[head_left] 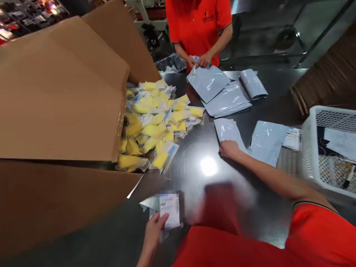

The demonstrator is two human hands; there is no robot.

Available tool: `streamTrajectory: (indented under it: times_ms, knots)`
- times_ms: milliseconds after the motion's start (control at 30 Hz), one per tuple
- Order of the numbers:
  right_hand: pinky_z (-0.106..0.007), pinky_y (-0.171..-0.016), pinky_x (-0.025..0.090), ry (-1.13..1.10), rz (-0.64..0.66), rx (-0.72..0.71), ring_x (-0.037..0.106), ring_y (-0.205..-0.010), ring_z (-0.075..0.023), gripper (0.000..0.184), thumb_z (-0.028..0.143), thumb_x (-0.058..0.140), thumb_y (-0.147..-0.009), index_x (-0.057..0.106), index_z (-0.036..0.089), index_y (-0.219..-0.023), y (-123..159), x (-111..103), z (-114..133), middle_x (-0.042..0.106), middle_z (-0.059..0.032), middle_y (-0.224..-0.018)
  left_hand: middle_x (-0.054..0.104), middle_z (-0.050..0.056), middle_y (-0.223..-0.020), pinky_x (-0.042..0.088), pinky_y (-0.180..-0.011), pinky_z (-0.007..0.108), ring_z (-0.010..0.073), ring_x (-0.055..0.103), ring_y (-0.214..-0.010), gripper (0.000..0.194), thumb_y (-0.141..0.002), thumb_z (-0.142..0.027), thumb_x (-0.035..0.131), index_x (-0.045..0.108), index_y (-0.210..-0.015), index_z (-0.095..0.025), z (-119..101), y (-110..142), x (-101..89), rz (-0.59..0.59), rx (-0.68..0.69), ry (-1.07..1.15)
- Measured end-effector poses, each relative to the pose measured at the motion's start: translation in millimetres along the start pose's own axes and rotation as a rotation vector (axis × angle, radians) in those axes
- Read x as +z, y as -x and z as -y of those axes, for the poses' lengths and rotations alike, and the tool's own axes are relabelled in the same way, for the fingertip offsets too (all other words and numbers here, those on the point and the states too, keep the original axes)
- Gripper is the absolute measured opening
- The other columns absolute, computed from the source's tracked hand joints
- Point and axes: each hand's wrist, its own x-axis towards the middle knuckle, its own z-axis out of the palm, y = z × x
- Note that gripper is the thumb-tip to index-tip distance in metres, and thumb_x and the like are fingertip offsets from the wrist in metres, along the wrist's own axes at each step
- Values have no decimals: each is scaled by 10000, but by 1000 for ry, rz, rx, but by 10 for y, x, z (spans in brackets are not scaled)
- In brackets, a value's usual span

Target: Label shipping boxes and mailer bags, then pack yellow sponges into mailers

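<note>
My left hand point(155, 224) is closed, its thumb pressing on a small white printed label point(171, 209) low over the near part of the table. Pale scraps of plastic or paper lie beside and beneath that label. Stretched forward, my right hand point(229, 148) has its fingers curled around the near edge of a grey-white plastic mailing bag point(228, 129); the fingertips are partly hidden. To its left spreads a heap of clear packets with yellow contents point(155, 122), spilling from a cardboard box point(63, 92). Another grey-white plastic mailing bag point(267, 141) rests to the right of my right hand.
Across the metal table point(191, 159), a person in a red shirt point(198, 29) handles a stack of mailing bags point(228, 100). A folded bag bundle point(253, 84) lies beside it. A white plastic basket point(311, 148) and stacked brown cardboard point(325, 74) stand right. A lined bin point(178, 63) is behind.
</note>
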Motion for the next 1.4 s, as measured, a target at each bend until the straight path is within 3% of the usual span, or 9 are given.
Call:
streamTrajectory:
  times_ms: [167, 300, 400, 467, 633, 800, 933, 1133, 1400]
  knots:
    - [-255, -645, 457, -272, 245, -254, 664, -760, -193, 325, 438, 578, -902, 704, 141, -943, 339, 585, 1271, 728, -114, -878, 739, 62, -739, 503, -651, 304, 235, 647, -703, 363, -586, -431, 760, 753, -802, -139, -163, 72, -48, 363, -31, 726]
    - [-224, -594, 443, -550, 396, -338, 609, -683, -134, 434, 547, 467, -932, 670, 163, -950, 610, 758, 1770, 711, -72, -880, 658, 14, -640, 406, -577, 244, 156, 528, -610, 331, -583, -425, 736, 719, -731, -128, -132, 51, -104, 318, -40, 735]
    - [-220, -589, 440, -873, 603, -364, 587, -692, -124, 433, 544, 417, -935, 643, 175, -938, 768, 744, 1796, 681, -45, -870, 573, -22, -583, 348, -548, 229, 125, 458, -571, 298, -608, -425, 707, 668, -679, -138, 12, 39, -89, 324, -29, 761]
    - [-219, -580, 407, -833, 646, -423, 547, -659, -119, 321, 485, 532, -878, 631, 180, -866, 893, 700, 1765, 641, -9, -771, 566, -27, -594, 345, -561, 227, 121, 452, -583, 280, -621, -417, 698, 652, -672, -145, 89, 29, -62, 352, -1, 776]
    - [-237, -624, 350, -498, 357, -532, 502, -651, -119, 176, 296, 531, -863, 605, 182, -751, 995, 493, 1615, 610, 2, -710, 605, 11, -619, 368, -573, 249, 143, 503, -608, 295, -650, -409, 725, 660, -684, -123, 207, 0, 7, 446, 24, 800]
    - [-260, -661, 364, -386, -14, -255, 556, -765, -174, 255, 388, 557, -871, 608, 160, -974, 310, 229, 1354, 665, -51, -884, 695, 44, -704, 420, -583, 269, 178, 583, -625, 342, -550, -389, 816, 694, -748, -137, 524, -104, 69, 551, -94, 865]
    - [-270, -688, 373, -205, 76, -291, 581, -851, -201, 347, 416, 590, -882, 582, 148, -1102, -114, 381, 1433, 669, -86, -1009, 735, 65, -772, 473, -653, 290, 197, 633, -682, 327, -575, -398, 810, 719, -760, -144, 777, -230, 84, 460, -137, 948]
    - [-402, -823, 376, 224, -22, -202, 579, -999, -332, 699, 528, 663, -838, 424, 223, -1420, 83, 698, 1640, 608, -193, -1135, 745, 66, -787, 491, -662, 292, 200, 644, -679, 388, -609, -465, 810, 733, -798, -136, 877, -258, 95, 503, -131, 1012]
    - [-408, -819, 406, 56, -229, -61, 594, -1032, -350, 953, 487, 589, -885, 44, 92, -1560, 141, 660, 1720, 587, -253, -1260, 709, 41, -718, 451, -641, 278, 193, 602, -660, 404, -588, -491, 815, 725, -765, -139, 735, -183, 88, 557, -116, 969]
